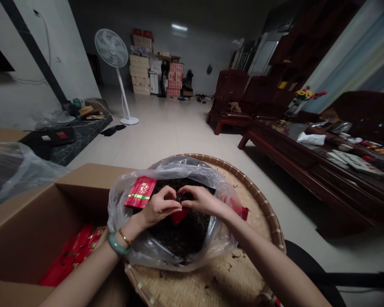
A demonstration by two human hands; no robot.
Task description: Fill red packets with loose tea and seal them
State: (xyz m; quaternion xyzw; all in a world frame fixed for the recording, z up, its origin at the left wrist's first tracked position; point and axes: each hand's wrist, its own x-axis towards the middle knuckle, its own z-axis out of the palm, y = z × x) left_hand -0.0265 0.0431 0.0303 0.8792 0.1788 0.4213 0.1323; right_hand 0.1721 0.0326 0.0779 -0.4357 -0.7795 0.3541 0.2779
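A clear plastic bag (pixel 124 213) of dark loose tea leaves (pixel 176 241) lies open on a round woven bamboo tray (pixel 192 292). Over the leaves, my left hand (pixel 160 207) and my right hand (pixel 201 199) meet, fingers curled and thumbs nearly touching. Between them is a small red packet (pixel 178 216), its upper edge pinched by both hands; the fingers partly hide it, along with some dark leaves at their tips. A stack of red packets (pixel 141 192) with gold print and a green stripe rests at the bag's left inside edge.
An open cardboard box (pixel 92 177) at the left contains several red packets (pixel 78 247). More red packets (pixel 240 208) lie at the bag's right side. Beyond are a white standing fan (pixel 112 49), stacked cartons (pixel 140 72) and a dark wooden table (pixel 284 149).
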